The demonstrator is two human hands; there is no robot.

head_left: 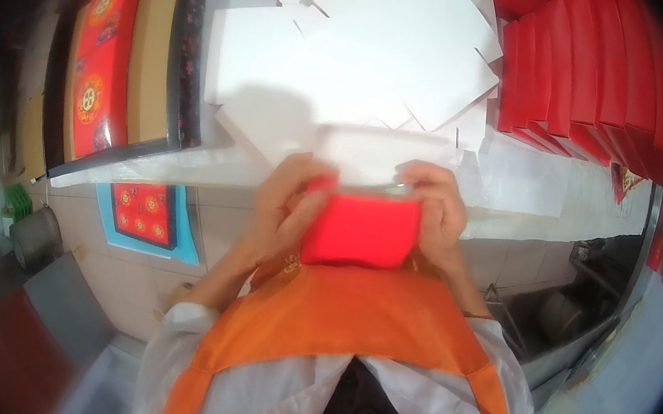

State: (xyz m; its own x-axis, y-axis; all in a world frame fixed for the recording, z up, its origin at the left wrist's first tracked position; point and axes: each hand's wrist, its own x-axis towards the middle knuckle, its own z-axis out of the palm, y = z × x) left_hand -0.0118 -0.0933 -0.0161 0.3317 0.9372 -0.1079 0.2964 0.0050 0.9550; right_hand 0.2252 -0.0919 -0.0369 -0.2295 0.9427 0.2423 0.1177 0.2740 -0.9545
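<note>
Red carton (361,233) clamped between left hand (287,202) and right hand (439,209) at upper corners, fingers (427,174) curled, forearms (219,278) angled inward.

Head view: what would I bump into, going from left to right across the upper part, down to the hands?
Patterned red boxes, left hand, red piece, right hand, row of plain red boxes.

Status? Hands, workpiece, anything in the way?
Left hand gripping red carton, right hand at its right edge. Carton in front of orange apron. No visible obstruction; white cardboard blanks just beyond.
</note>
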